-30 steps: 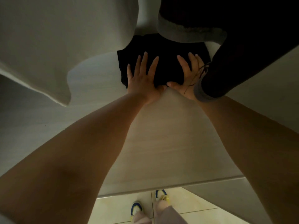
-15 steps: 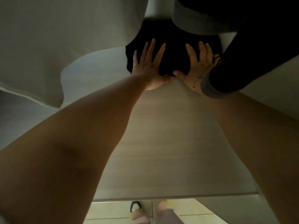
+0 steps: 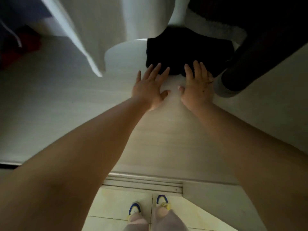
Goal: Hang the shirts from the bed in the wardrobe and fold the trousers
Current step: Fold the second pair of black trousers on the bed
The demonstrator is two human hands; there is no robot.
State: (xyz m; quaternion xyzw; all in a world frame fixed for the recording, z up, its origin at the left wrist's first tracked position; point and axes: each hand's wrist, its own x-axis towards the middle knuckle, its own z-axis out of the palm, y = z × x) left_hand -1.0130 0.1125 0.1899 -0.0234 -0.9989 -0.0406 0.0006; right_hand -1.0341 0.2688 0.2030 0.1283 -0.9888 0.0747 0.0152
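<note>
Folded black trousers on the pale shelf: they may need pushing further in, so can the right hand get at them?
Likely yes: the right hand lies open, fingertips at the near edge of the folded black trousers. The dark sleeve with a grey cuff hangs beside it, not between.

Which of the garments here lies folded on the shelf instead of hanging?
The black bundle that the left hand and right hand touch; the pale garment and the dark grey-cuffed garment hang above it.
</note>
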